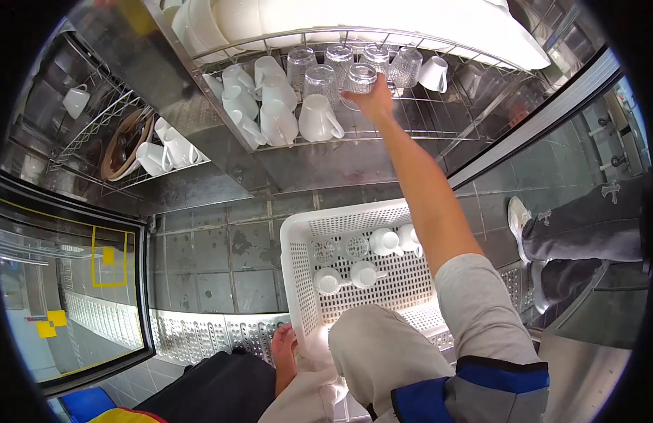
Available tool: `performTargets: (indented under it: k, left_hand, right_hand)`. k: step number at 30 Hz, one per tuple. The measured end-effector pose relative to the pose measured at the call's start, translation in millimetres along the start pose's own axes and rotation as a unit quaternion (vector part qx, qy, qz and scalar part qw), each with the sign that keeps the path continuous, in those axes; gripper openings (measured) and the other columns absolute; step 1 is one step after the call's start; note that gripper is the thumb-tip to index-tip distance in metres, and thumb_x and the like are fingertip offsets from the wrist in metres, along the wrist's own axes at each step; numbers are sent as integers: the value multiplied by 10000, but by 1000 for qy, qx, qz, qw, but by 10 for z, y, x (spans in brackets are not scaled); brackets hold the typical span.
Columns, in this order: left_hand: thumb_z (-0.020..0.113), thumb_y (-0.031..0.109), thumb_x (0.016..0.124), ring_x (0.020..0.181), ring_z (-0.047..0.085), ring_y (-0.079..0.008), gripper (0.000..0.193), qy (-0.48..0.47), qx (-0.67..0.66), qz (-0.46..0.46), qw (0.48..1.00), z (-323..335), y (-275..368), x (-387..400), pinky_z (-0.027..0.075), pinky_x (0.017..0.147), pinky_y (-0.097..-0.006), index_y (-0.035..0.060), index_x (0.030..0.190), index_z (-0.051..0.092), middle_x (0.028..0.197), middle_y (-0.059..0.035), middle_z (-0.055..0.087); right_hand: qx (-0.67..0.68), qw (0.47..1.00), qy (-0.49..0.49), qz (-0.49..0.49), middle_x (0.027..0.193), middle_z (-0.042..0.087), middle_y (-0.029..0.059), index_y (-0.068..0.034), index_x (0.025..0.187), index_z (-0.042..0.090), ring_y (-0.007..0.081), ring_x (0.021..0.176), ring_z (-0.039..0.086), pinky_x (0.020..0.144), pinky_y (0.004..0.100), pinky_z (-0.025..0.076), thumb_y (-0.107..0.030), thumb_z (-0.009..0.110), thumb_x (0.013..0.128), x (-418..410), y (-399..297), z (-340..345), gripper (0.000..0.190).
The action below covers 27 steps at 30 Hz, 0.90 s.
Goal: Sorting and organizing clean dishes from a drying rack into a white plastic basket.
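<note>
My right hand (376, 100) reaches up to a wire shelf (421, 113) and grips an upside-down clear glass tumbler (359, 79), thumb on its left side and fingers on its right. Several more textured tumblers (320, 79) stand inverted around and behind it. A white mug (318, 119) stands just to the left, by other white mugs (277, 121). My left hand (284, 346) is low, beside the near left corner of a white perforated plastic basket (294, 264); whether it grips the rim is unclear. Inside the basket are two glasses (356, 246) and several white cups (366, 275).
Large white dishes (358, 21) fill the rack above. Left of a metal post (220, 137), another rack holds white mugs (152, 158) and a brown dish (125, 145). A glass door (141, 296) stands ajar at left. People's legs (585, 227) show at right and lower left (220, 391).
</note>
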State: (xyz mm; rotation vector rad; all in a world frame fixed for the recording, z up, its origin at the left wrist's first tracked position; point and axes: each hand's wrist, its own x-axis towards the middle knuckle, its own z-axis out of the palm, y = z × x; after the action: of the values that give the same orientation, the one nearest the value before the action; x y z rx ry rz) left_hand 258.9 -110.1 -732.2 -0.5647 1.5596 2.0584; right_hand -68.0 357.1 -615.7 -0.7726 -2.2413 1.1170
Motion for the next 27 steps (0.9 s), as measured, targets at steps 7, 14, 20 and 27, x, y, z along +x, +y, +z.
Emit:
performTargets:
  k: [7,14,20,27]
  left_hand:
    - [570,118,878,801,535,-58,167,19,-23,-45,999,-87,-55,100,417,664,-199,74,1039,566,920,17,584]
    - [573,70,875,841,547,-73,175,28,21,-18,999,21,-37,48,424,721,-203,33,1044,547,967,-24,597]
    - [601,54,856,862,566,-96,170,10,84,4,996,48,55,71,431,768,-217,0,1012,561,963,-53,621]
    - [624,60,843,836,575,-105,172,21,95,32,995,38,8,54,434,762,-233,-18,991,587,939,-73,641]
  right_hand:
    - [225,967,-87,86,1029,617,51,27,1122,548,110,956,548,815,284,438,-242,685,768,-510,-219,-771,465]
    - [139,952,-213,169,1183,531,79,-55,1252,443,180,1080,521,940,342,424,-126,807,635,-2756,838,-1908,720]
    - [-16,973,-216,81,1140,501,104,-66,1180,452,245,1077,503,935,352,397,-206,848,559,-3626,1914,-1478,750]
    - [1,983,-179,36,1204,408,140,-43,1229,405,298,1155,408,983,385,335,-211,837,568,-3608,2044,-1072,807]
